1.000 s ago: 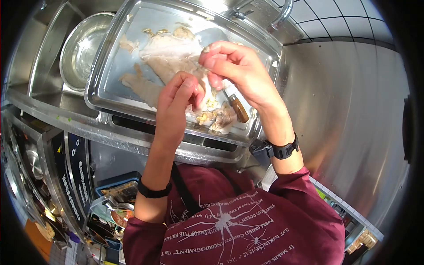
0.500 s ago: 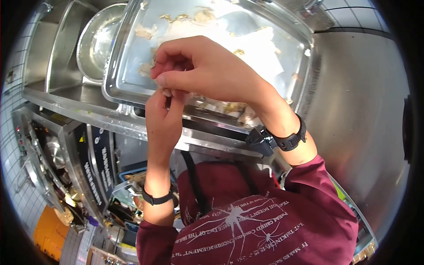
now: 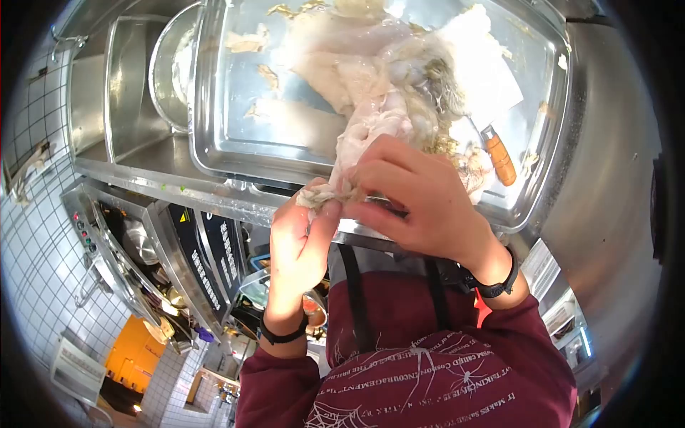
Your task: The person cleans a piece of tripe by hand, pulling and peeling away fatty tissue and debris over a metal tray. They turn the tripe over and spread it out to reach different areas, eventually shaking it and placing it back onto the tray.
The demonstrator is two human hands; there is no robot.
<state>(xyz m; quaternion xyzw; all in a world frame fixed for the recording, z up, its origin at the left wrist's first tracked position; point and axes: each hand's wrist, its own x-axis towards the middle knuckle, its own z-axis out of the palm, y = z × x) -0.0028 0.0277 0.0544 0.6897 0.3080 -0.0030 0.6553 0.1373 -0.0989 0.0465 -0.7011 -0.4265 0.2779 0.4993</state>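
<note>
My left hand (image 3: 303, 242) pinches a pale, wet strip of meat (image 3: 320, 198) with greyish scraps on it. Thumb and fingers of my right hand (image 3: 432, 196) close on the same strip from the other side. The strip seems to run into a large limp piece of raw, whitish meat (image 3: 367, 128) in the metal tray (image 3: 203, 153); my fingers hide the join. Greenish-grey matter covers part of that piece. To the right of it, in the tray, lies a tool with a wooden handle (image 3: 501, 160); most of its metal end is hidden.
Flat pale scraps (image 3: 246, 41) lie about the tray. A round clear bowl (image 3: 163, 71) stands left of it inside a steel sink (image 3: 121, 85). Below left is an appliance with black panels (image 3: 196, 250). A bare steel surface (image 3: 614, 157) lies to the right.
Both hands have come down toward my body, and the view has shifted. The large piece of meat and the wooden handle, hidden before, now show. The strip is stretched between both hands.
</note>
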